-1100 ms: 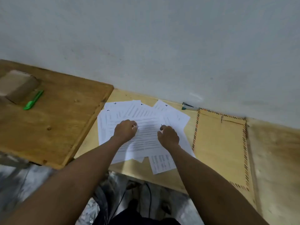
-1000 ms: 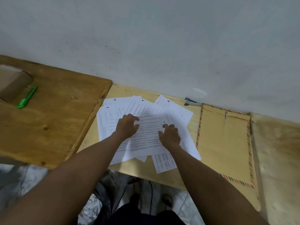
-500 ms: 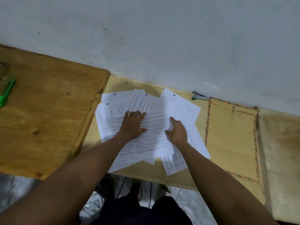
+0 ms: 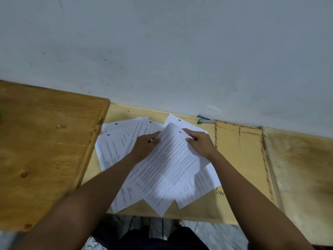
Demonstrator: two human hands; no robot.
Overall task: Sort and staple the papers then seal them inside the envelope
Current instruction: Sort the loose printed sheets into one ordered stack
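Observation:
Several printed white sheets lie fanned out on the pale desk, hand-numbered at their top corners. The sheet marked 1 (image 4: 167, 165) is lifted and tilted above the pile. My left hand (image 4: 145, 147) pinches its upper left edge and my right hand (image 4: 199, 143) pinches its upper right edge. Under it lie the sheet marked 3 (image 4: 111, 150), the sheet marked 6 (image 4: 124, 124) and the sheet marked 2 (image 4: 180, 122). A brown envelope (image 4: 241, 156) with a striped border lies flat to the right, partly under the papers. A green and silver stapler (image 4: 204, 120) sits by the wall.
A darker wooden board (image 4: 45, 150) lies on the left, raised a little above the desk (image 4: 297, 168). The grey wall (image 4: 162, 51) runs right behind the papers. The desk's front edge is just below the pile, with my legs and the floor beneath.
Both hands went from pressing flat on the pile to pinching sheet 1, which now stands lifted and turned to the right. The view has tilted down and right; the green pen has left the frame.

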